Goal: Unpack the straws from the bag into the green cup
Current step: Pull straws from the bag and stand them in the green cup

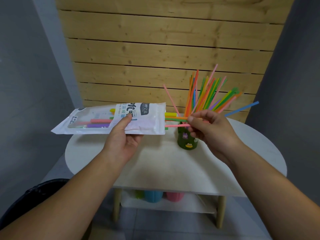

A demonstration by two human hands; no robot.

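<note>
Head view: the left grip (pixel 121 137) clasps the white straw bag (pixel 97 121), thumb on top, level above the counter's (pixel 155 167) far-left edge, open mouth facing right. The right grip (pixel 209 130) pinches the protruding straws (pixel 174 125) at the bag's mouth, just above the green cup (pixel 187 142). The cup stands upright near the counter's far edge, right of centre, holding the fanned straws (pixel 205 94).

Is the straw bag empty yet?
Not empty: coloured straws show through the bag window, and more poke out its end.
</note>
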